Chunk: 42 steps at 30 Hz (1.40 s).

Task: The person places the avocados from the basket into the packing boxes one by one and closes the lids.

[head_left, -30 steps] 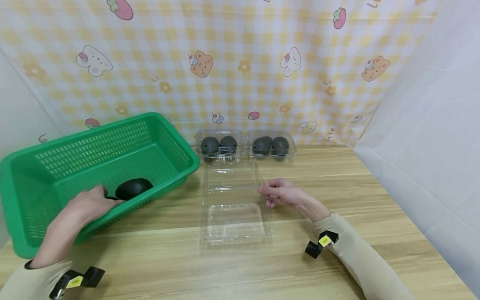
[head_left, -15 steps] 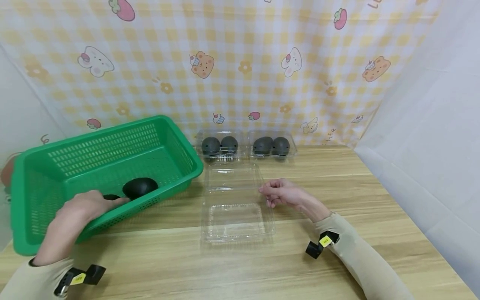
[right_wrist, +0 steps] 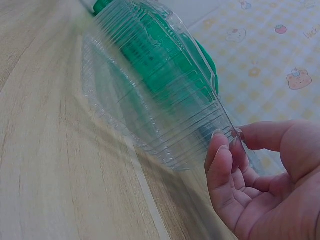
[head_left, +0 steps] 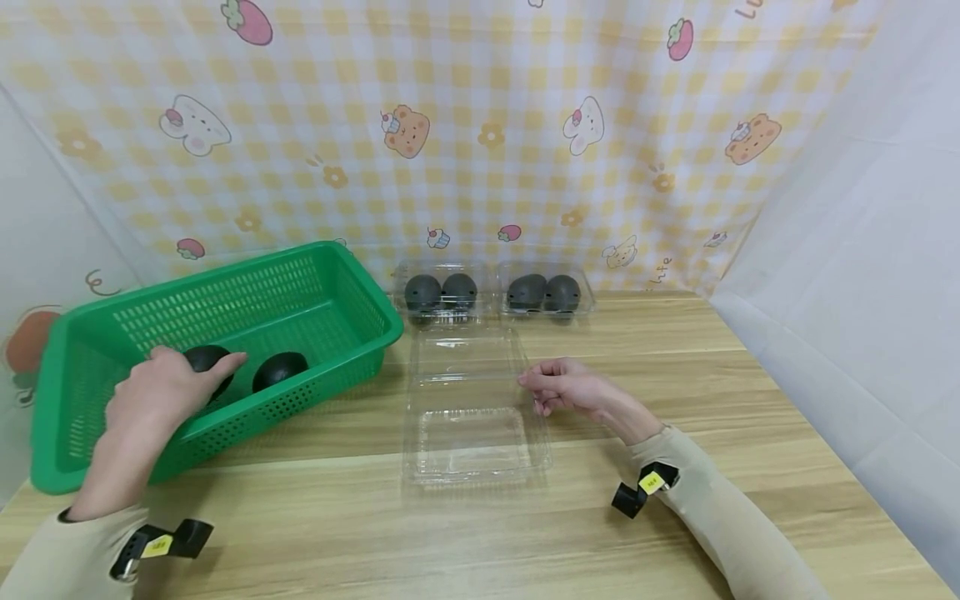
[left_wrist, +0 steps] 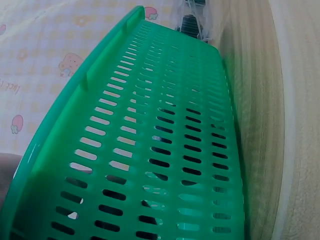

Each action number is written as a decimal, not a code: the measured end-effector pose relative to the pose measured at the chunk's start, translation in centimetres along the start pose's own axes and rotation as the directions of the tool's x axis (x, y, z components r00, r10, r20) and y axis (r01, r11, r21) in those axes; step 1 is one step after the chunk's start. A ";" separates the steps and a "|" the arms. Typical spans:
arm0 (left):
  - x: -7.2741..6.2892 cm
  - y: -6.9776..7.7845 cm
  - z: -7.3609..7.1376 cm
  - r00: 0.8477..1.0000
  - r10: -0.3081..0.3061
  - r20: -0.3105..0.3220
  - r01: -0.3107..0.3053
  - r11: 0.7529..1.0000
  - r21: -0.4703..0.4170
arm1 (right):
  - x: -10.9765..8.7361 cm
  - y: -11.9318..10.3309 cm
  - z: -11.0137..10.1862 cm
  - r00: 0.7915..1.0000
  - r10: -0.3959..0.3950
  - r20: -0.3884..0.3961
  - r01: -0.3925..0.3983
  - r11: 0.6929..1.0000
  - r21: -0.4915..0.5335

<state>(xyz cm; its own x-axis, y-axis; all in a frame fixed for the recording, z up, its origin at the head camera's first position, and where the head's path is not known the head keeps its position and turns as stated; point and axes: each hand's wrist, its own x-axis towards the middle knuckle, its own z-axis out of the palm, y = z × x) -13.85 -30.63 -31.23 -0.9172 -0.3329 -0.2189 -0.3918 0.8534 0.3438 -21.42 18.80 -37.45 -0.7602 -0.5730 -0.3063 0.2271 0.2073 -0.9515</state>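
My left hand (head_left: pixel 161 387) reaches over the near wall of the green basket (head_left: pixel 352 354) and grips a dark avocado (head_left: pixel 207 358). A second avocado (head_left: pixel 280 368) lies to its right, in the basket. In the left wrist view the slotted basket wall (left_wrist: pixel 165 120) hides most of that hand. At the middle of the table lies an unfolded clear plastic clamshell box (head_left: pixel 472 442), with nothing in it. My right hand (head_left: pixel 562 385) pinches its right edge near the hinge; the right wrist view shows thumb and fingertips (right_wrist: pixel 222 165) meeting at the rim.
Behind the unfolded box stand two closed clear boxes, the left box (head_left: pixel 442 312) and the right box (head_left: pixel 546 310), each with two dark avocados. A checked curtain (head_left: pixel 487 167) hangs at the table's back edge. Wooden tabletop (head_left: pixel 675 367) extends to the right.
My left hand has risen inside the basket with the avocado, which now shows more. The basket's left end has shifted right, and the other avocado has moved slightly. My right hand stays put.
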 end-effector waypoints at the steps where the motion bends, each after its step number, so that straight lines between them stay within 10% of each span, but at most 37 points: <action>1: 0.0 0.1 0.0 1.000 0.002 -0.017 -0.002 1.000 -0.013 | 0.0 0.0 0.0 1.000 0.001 -0.001 -0.001 1.000 0.002; 27: 0.6 0.8 0.5 0.894 0.148 -0.423 -0.249 0.949 -0.195 | -0.1 0.0 0.0 1.000 -0.003 0.001 0.003 1.000 0.008; 42: 0.2 1.2 -0.3 0.895 0.168 -0.413 -0.290 0.924 -0.251 | 0.0 -0.1 0.2 1.000 0.003 -0.005 -0.003 1.000 0.009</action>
<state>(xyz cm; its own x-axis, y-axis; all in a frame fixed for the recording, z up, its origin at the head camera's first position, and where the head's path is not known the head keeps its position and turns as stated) -14.49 -29.81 -30.63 -0.9169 -0.3199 0.2388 -0.1145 0.7838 0.6104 -21.30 18.68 -37.39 -0.7626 -0.5682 -0.3090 0.2348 0.2020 -0.9508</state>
